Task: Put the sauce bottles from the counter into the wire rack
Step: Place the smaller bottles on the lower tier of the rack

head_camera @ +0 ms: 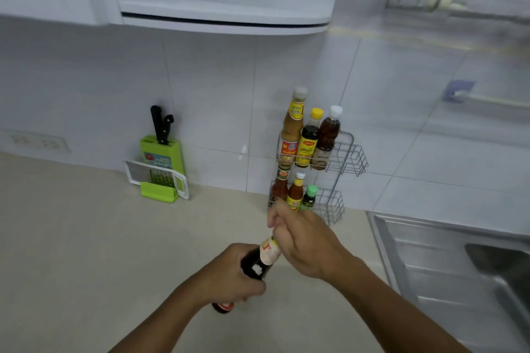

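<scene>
A dark sauce bottle (259, 262) with a pale neck label is held tilted above the beige counter. My left hand (229, 275) grips its body. My right hand (304, 241) is closed over its neck and cap, hiding the top. Behind them a two-tier wire rack (351, 156) stands against the tiled wall. Its upper tier holds three bottles: a tall orange-brown one (292, 126), a dark one with a yellow cap (309, 137) and a brown one with a white cap (328, 135). The lower tier holds three smaller bottles (295, 192); the right part of each tier is bare wire.
A green knife block (160, 149) with black-handled knives and a grater (156, 175) leans at the wall to the left. A steel sink (459, 266) lies at the right. Beige counter (86, 238) stretches left of my hands. A curved white shelf (226, 14) hangs overhead.
</scene>
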`<move>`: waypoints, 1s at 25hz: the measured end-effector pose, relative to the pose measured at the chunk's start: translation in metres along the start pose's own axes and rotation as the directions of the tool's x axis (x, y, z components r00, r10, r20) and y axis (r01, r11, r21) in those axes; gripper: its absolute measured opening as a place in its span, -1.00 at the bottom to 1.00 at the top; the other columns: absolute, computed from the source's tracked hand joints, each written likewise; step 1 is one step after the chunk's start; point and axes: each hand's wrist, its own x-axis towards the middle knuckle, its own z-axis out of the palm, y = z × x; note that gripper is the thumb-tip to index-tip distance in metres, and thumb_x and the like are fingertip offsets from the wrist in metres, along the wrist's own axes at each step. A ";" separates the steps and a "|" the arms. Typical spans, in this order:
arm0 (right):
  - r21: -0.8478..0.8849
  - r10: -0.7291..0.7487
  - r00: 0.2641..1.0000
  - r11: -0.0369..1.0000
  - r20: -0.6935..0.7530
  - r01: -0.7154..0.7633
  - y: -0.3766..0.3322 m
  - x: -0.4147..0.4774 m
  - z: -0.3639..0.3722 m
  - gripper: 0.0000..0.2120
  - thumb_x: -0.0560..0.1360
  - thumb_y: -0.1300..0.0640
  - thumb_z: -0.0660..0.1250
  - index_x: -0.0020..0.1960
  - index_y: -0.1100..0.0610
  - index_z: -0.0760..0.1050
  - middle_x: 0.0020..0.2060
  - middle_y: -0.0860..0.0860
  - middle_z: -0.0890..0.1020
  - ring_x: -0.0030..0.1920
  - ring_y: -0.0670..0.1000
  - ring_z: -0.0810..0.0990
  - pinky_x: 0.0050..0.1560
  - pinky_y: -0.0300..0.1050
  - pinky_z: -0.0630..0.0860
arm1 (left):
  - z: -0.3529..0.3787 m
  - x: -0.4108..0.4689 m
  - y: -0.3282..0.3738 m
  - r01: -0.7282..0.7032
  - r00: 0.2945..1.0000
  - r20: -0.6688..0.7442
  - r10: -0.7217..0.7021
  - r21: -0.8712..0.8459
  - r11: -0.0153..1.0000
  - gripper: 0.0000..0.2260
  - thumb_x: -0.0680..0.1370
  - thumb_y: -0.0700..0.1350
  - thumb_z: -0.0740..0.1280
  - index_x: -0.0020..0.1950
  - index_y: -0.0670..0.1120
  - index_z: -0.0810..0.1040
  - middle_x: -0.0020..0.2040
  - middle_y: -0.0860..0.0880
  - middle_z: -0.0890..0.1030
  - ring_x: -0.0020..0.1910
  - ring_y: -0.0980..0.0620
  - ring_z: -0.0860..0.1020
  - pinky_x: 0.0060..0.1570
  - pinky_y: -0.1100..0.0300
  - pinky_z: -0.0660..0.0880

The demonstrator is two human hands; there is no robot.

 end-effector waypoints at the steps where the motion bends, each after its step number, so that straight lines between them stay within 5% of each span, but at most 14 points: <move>1: 0.071 0.127 0.991 0.990 -0.044 -0.124 0.003 -0.004 0.001 -0.88 0.57 0.04 0.07 -0.04 0.02 0.36 -0.35 -0.08 0.48 -0.35 -0.03 0.43 -0.37 -0.07 0.34 | 0.003 0.003 0.007 -0.006 0.989 -0.139 0.043 0.255 0.967 -0.84 0.29 -0.07 0.42 -0.23 0.06 0.46 -0.37 0.06 0.51 -0.41 0.05 0.47 -0.36 0.18 0.41; 3: 0.199 0.418 0.906 0.896 -0.071 -0.398 0.010 -0.007 0.007 -0.82 0.61 0.07 0.06 -0.10 0.06 0.37 -0.34 -0.01 0.48 -0.36 -0.04 0.41 -0.38 -0.08 0.32 | 0.013 0.012 0.011 0.052 0.917 -0.315 0.245 0.704 0.709 -0.73 0.20 0.08 0.50 -0.21 0.10 0.48 -0.42 0.08 0.53 -0.51 0.04 0.49 -0.48 0.26 0.27; 5: 0.246 0.566 0.824 0.802 -0.019 -0.545 0.017 -0.007 0.004 -0.74 0.62 0.06 0.05 -0.12 0.11 0.43 -0.30 0.05 0.50 -0.32 -0.03 0.43 -0.32 -0.07 0.36 | 0.021 0.023 0.019 0.073 0.885 -0.344 0.315 0.769 0.635 -0.69 0.19 0.11 0.52 -0.19 0.09 0.51 -0.43 0.07 0.56 -0.54 0.06 0.50 -0.52 0.28 0.22; 7: 0.248 0.502 0.864 0.834 0.032 -0.494 0.021 -0.010 -0.013 -0.72 0.60 0.01 0.08 -0.05 0.09 0.53 -0.23 0.01 0.57 -0.26 -0.06 0.48 -0.27 -0.09 0.39 | 0.024 0.025 0.029 0.074 0.922 -0.344 0.176 0.604 0.794 -0.78 0.29 0.06 0.47 -0.15 0.12 0.50 -0.36 0.08 0.56 -0.43 0.07 0.48 -0.43 0.26 0.34; 9: 0.194 0.302 0.952 0.932 0.040 -0.304 0.024 -0.016 -0.036 -0.82 0.61 0.02 0.16 -0.01 -0.03 0.54 -0.27 -0.12 0.59 -0.26 -0.13 0.51 -0.28 -0.14 0.40 | 0.016 0.030 0.044 0.074 0.997 0.027 -0.076 0.076 0.994 -0.84 0.33 -0.12 0.43 -0.23 0.09 0.50 -0.38 0.09 0.52 -0.39 0.06 0.48 -0.31 0.21 0.44; 11: 0.051 0.101 0.994 0.993 0.051 -0.104 0.024 -0.022 -0.049 -0.85 0.60 0.05 0.16 0.00 -0.07 0.51 -0.40 -0.21 0.49 -0.33 -0.18 0.48 -0.31 -0.16 0.37 | 0.007 0.034 0.055 0.141 0.911 0.409 -0.052 -0.192 0.971 -0.78 0.35 -0.30 0.41 -0.28 0.02 0.52 -0.36 0.05 0.54 -0.38 0.04 0.51 -0.25 0.18 0.48; 12: 0.004 0.073 0.996 0.997 0.045 -0.074 0.025 -0.024 -0.051 -0.83 0.58 0.06 0.13 -0.01 -0.07 0.49 -0.44 -0.20 0.44 -0.35 -0.17 0.47 -0.30 -0.14 0.36 | 0.007 0.036 0.057 0.142 0.882 0.470 -0.037 -0.189 0.972 -0.78 0.35 -0.33 0.41 -0.28 0.00 0.53 -0.34 0.03 0.55 -0.37 0.04 0.52 -0.25 0.16 0.49; 15: 0.047 0.249 0.965 0.968 -0.081 -0.246 0.029 -0.027 -0.040 -0.74 0.48 -0.08 -0.01 -0.15 -0.03 0.42 -0.45 -0.08 0.42 -0.36 -0.08 0.42 -0.32 -0.06 0.33 | 0.022 0.045 0.055 0.049 0.990 0.120 -0.072 0.186 0.981 -0.88 0.33 -0.08 0.43 -0.17 0.06 0.55 -0.28 0.04 0.58 -0.33 0.03 0.54 -0.27 0.01 0.51; 17: 0.201 0.478 0.871 0.870 -0.117 -0.450 0.034 -0.024 -0.033 -0.64 0.44 -0.14 -0.05 -0.21 0.04 0.41 -0.37 -0.02 0.47 -0.34 -0.07 0.42 -0.35 -0.07 0.36 | 0.037 0.047 0.053 0.047 0.983 -0.164 0.085 0.668 0.743 -0.73 0.37 0.12 0.36 0.04 0.11 0.52 -0.16 0.07 0.64 -0.22 0.02 0.60 -0.23 0.14 0.51; 19: 0.292 0.627 0.778 0.750 -0.031 -0.593 0.035 -0.021 -0.036 -0.63 0.47 -0.11 -0.03 -0.18 0.09 0.45 -0.30 0.03 0.51 -0.31 -0.08 0.44 -0.37 -0.20 0.35 | 0.044 0.056 0.052 0.091 0.946 -0.269 0.181 0.757 0.647 -0.69 0.40 0.18 0.32 0.08 0.12 0.49 -0.11 0.07 0.67 -0.17 0.03 0.63 -0.23 0.20 0.50; 21: 0.337 0.552 0.834 0.785 0.002 -0.520 0.038 -0.024 -0.046 -0.73 0.60 -0.05 0.08 -0.10 0.02 0.48 -0.29 -0.01 0.54 -0.34 -0.13 0.46 -0.38 -0.26 0.35 | 0.038 0.062 0.057 0.047 0.979 -0.191 0.078 0.575 0.817 -0.79 0.35 0.10 0.37 -0.06 0.14 0.50 -0.21 0.06 0.63 -0.26 0.03 0.58 -0.29 0.20 0.48; 22: 0.336 0.438 0.899 0.848 -0.010 -0.410 0.040 -0.026 -0.052 -0.80 0.64 -0.02 0.13 -0.05 -0.02 0.49 -0.33 -0.02 0.54 -0.39 -0.13 0.45 -0.40 -0.24 0.34 | 0.033 0.065 0.058 0.038 0.998 -0.065 -0.018 0.318 0.947 -0.87 0.33 0.00 0.40 -0.16 0.11 0.50 -0.29 0.05 0.59 -0.33 0.01 0.54 -0.32 0.20 0.46; 24: 0.255 0.166 0.985 0.955 -0.040 -0.151 0.047 -0.030 -0.062 -0.83 0.66 0.01 0.16 -0.02 -0.03 0.50 -0.43 -0.07 0.49 -0.45 -0.07 0.41 -0.40 -0.12 0.32 | 0.023 0.069 0.065 0.099 0.941 0.335 -0.040 -0.161 0.982 -0.82 0.34 -0.28 0.39 -0.29 -0.01 0.48 -0.37 -0.04 0.52 -0.40 -0.04 0.49 -0.32 0.20 0.45; 25: 0.211 0.094 0.994 0.974 -0.049 -0.081 0.052 -0.032 -0.062 -0.82 0.65 0.03 0.15 -0.04 -0.02 0.51 -0.45 -0.12 0.47 -0.45 -0.04 0.42 -0.40 -0.11 0.31 | 0.020 0.071 0.067 0.128 0.894 0.448 -0.007 -0.241 0.962 -0.81 0.34 -0.36 0.37 -0.28 -0.08 0.49 -0.37 -0.06 0.51 -0.40 -0.05 0.48 -0.31 0.20 0.45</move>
